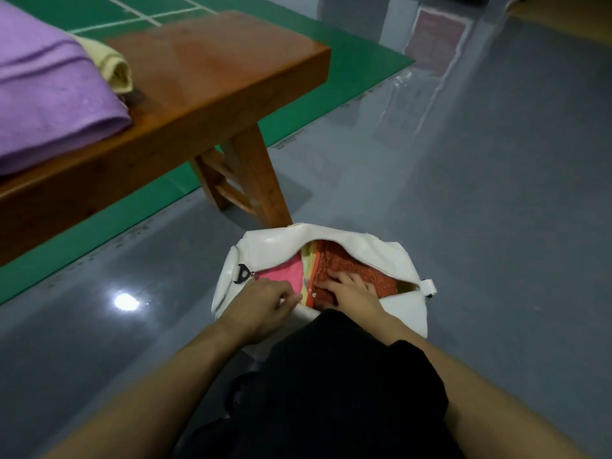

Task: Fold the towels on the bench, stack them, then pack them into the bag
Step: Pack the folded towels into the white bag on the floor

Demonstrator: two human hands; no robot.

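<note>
A white bag [275,243] lies unzipped on the grey floor by the bench leg. Inside it show a pink towel [284,271], a yellow-green one [309,260] and an orange-red towel [351,263]. My right hand [352,288] presses flat on the orange-red towel inside the bag, fingers spread. My left hand [265,309] grips the near edge of the bag's opening beside the pink towel, fingers curled over the rim. On the wooden bench [212,77] at the upper left lie a folded purple towel [46,94] and a pale yellow towel [112,64] behind it.
The bench leg [251,183] stands just behind the bag. Green court flooring [298,120] with white lines runs under and beyond the bench. My dark-clothed knee [331,376] sits between my forearms. A pillar base [430,38] stands at the far right.
</note>
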